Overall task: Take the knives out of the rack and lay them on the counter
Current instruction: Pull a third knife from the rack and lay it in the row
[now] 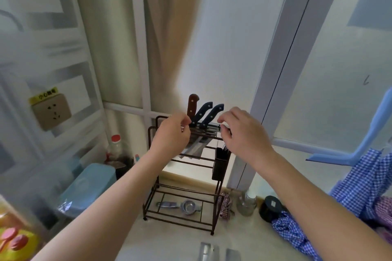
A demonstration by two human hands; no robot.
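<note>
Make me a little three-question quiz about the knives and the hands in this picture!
1. True or false: every knife handle in the rack is brown.
2. How many knife handles stick up from the rack? A) one B) three C) six
3. Fill in: the metal strainer lies on the rack's ____ shelf.

Key
1. False: brown-handled knife, two dark-handled knives.
2. B. The left hand and right hand flank them.
3. Bottom.

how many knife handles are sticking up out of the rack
3: a brown handle at the left, then two dark handles leaning right beside it. The hands flank the rack top and could hide more.
</note>
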